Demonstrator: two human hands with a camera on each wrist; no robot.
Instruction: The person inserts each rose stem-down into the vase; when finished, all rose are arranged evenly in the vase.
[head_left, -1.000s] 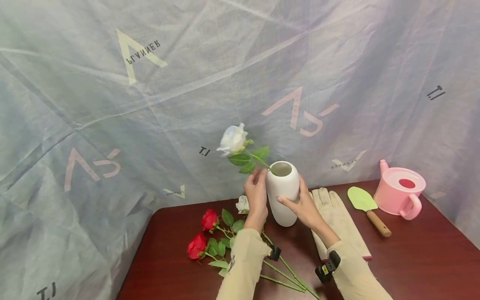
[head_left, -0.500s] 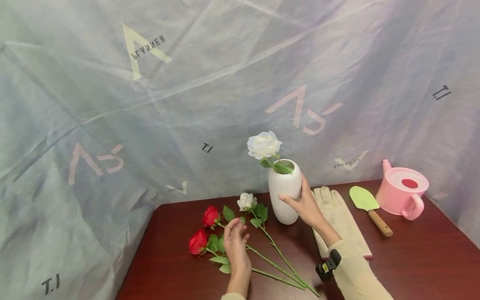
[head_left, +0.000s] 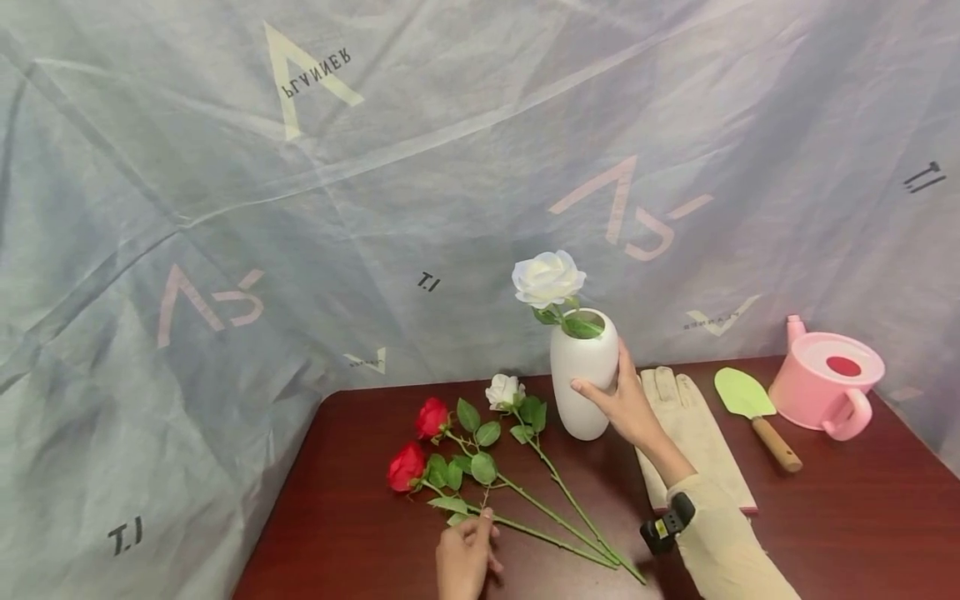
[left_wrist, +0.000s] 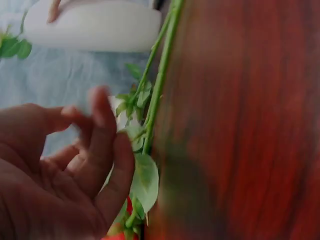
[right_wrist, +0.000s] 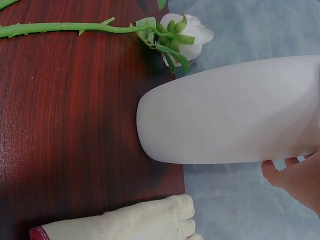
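Note:
In the head view my right hand (head_left: 630, 408) grips a white vase (head_left: 581, 383) by its right side, thumb across the front. A white rose (head_left: 549, 279) stands in the vase, its bloom leaning left over the rim. My left hand (head_left: 463, 554) is low over the table at the stems of two red roses (head_left: 406, 467). In the left wrist view its fingers (left_wrist: 117, 180) are loosely bent, with nothing seen held between them, close to a green leaf (left_wrist: 145, 182). A second white rose (head_left: 505, 392) lies beside the red ones, stem toward the front.
Right of the vase lie cream work gloves (head_left: 693, 442). Beyond them are a green trowel (head_left: 744, 392) with a wooden handle and a pink watering can (head_left: 825, 379). A grey cloth (head_left: 450, 192) hangs behind the dark red table (head_left: 337, 533).
The left hand has let go of the white rose, now in the vase, and has come down toward the front, near the red roses' stems. The right hand still holds the vase.

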